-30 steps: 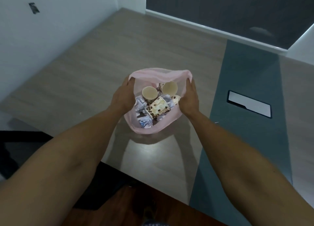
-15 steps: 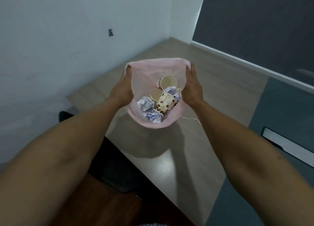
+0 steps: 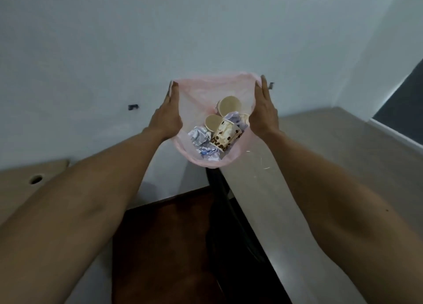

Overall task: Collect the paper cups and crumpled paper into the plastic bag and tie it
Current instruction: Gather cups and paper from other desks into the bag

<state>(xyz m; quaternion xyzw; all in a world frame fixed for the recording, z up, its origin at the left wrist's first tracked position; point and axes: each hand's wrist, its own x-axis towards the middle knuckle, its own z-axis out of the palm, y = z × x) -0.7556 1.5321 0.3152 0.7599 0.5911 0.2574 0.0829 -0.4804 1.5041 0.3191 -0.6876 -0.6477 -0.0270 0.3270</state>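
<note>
A thin pink plastic bag point(image 3: 196, 102) hangs in the air in front of a white wall, its mouth stretched wide open. My left hand point(image 3: 168, 118) grips the left side of the rim and my right hand point(image 3: 263, 115) grips the right side. Inside lie several paper cups: a bean-patterned cup point(image 3: 226, 135) on its side and plain beige ones point(image 3: 229, 105) behind it. Crumpled paper balls point(image 3: 199, 137) sit at the bag's lower left, beside the cups.
A grey-brown table point(image 3: 332, 166) runs along the right, its edge just below the bag. Another tabletop with a round cable hole point(image 3: 35, 179) lies at the left. Dark wooden floor point(image 3: 164, 246) and a black table leg show between my arms.
The bag has been lifted off the table and carried to the left, past the table's edge. My view has swung left toward the wall. Both hands keep their grip on the rim.
</note>
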